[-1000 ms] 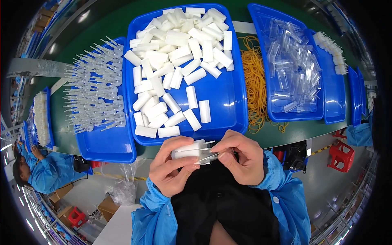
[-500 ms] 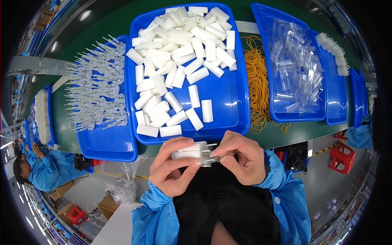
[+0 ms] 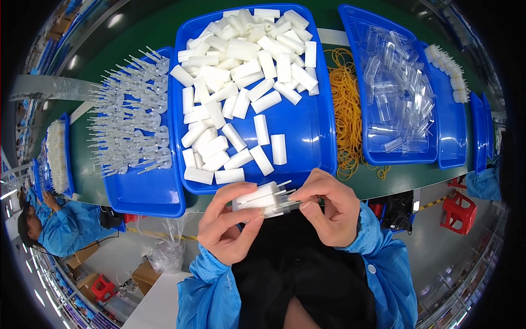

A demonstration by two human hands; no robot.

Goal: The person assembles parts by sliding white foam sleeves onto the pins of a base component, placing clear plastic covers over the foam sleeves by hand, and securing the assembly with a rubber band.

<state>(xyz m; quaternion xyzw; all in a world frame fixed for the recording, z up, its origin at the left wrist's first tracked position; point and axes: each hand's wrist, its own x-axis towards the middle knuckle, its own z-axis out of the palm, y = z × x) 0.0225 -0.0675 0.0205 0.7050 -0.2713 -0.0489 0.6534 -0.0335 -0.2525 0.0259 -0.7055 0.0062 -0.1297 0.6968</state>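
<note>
Just past the front edge of the table, my left hand point(image 3: 227, 225) grips a white block assembly point(image 3: 257, 197), fingers on top and thumb underneath. Several thin white stems stick out of its right end. My right hand point(image 3: 331, 208) pinches at that end, thumb and forefinger together near a clear plastic piece point(image 3: 284, 208). Fingers partly cover this piece, and how it joins the blocks cannot be made out. Directly beyond my hands, a blue tray point(image 3: 301, 123) holds a heap of white foam blocks point(image 3: 241, 52).
Left of it, a blue tray point(image 3: 143, 193) bears rows of thin-stemmed white parts point(image 3: 131, 115). Orange rubber bands point(image 3: 346, 109) lie to the right, beside a blue tray point(image 3: 397, 156) of clear plastic pieces point(image 3: 392, 82). A co-worker point(image 3: 71, 219) sits far left; a red stool point(image 3: 459, 211) stands right.
The block assembly has tilted, its stemmed end now higher, and more stems show. My right hand has shifted slightly right, with its fingers a little farther from the blocks.
</note>
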